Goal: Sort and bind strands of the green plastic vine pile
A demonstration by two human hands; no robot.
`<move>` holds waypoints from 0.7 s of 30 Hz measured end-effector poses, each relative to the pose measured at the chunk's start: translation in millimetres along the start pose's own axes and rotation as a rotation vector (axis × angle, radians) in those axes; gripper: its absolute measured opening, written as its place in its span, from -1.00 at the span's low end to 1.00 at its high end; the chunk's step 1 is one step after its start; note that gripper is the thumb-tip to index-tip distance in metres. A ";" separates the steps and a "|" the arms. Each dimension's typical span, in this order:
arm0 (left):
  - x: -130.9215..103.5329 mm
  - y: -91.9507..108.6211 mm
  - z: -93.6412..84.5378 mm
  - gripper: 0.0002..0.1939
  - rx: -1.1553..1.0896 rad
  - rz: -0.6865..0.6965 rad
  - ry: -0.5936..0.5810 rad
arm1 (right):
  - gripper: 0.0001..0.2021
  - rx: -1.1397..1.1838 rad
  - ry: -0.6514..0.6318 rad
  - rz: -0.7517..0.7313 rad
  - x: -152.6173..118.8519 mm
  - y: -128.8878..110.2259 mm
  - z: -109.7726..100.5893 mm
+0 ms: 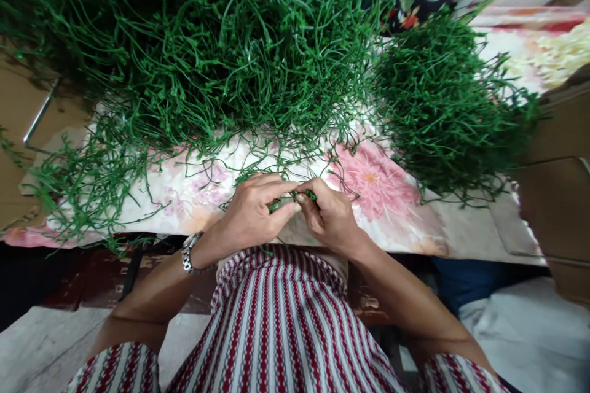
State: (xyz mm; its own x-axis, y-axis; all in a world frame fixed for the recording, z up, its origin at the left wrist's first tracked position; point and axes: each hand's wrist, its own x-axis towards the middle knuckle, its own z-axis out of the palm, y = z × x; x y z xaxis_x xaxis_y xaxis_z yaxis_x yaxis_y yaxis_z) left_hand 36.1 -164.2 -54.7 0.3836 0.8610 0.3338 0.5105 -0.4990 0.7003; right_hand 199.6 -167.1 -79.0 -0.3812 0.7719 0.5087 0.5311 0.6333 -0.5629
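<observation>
Close together at the front of the cloth, my left hand (255, 209) and my right hand (329, 212) pinch a small green plastic stem piece (298, 195) between thumbs and forefingers. Its finer shape is mostly covered by my fingers. A few more green bits show inside the curl of each hand. Thin loose stems lie just beyond my fingertips, trailing from a large heap of green artificial stems (239, 55). A metal-band watch (188, 255) is on my left wrist.
A second green heap (452, 104) stands at the right. Loose stems (96, 178) spread over the left of the flowered cloth (373, 181). Cardboard with a metal wire handle (39, 113) is at far left, a brown box (555, 190) at far right. Pale yellow pieces (565, 52) lie behind.
</observation>
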 end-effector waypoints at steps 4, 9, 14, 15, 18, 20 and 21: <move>-1.8 -3.7 1.5 -0.88 0.082 0.129 0.019 | -0.93 0.150 -0.091 0.096 -0.3 -1.7 -2.8; -3.3 -8.0 0.0 -0.77 0.263 0.249 0.015 | -0.91 0.174 -0.129 0.054 1.9 -1.1 -7.3; -1.1 -6.3 -2.7 -0.74 0.377 0.274 -0.058 | -0.90 0.009 -0.220 -0.065 4.8 1.0 -13.0; -0.1 -5.3 -3.3 -0.75 0.395 0.287 -0.097 | -0.90 -0.010 -0.258 -0.063 5.3 1.4 -14.5; 3.7 -2.2 -6.0 -0.79 0.419 0.316 -0.211 | -0.90 -0.048 -0.346 -0.072 6.3 3.0 -18.5; 5.8 -0.8 -8.8 -0.80 0.401 0.346 -0.290 | -0.90 -0.044 -0.401 -0.101 6.3 4.3 -20.4; 6.5 -0.7 -10.4 -0.80 0.385 0.369 -0.332 | -0.90 -0.030 -0.436 -0.116 6.0 5.0 -21.3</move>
State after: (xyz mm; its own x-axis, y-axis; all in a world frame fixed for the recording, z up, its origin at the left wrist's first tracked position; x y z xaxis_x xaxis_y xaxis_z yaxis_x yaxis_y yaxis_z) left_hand 30.3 -157.2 -46.5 0.7743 0.5800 0.2532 0.5158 -0.8102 0.2784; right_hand 216.0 -160.4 -64.9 -0.7189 0.6516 0.2421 0.4855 0.7199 -0.4960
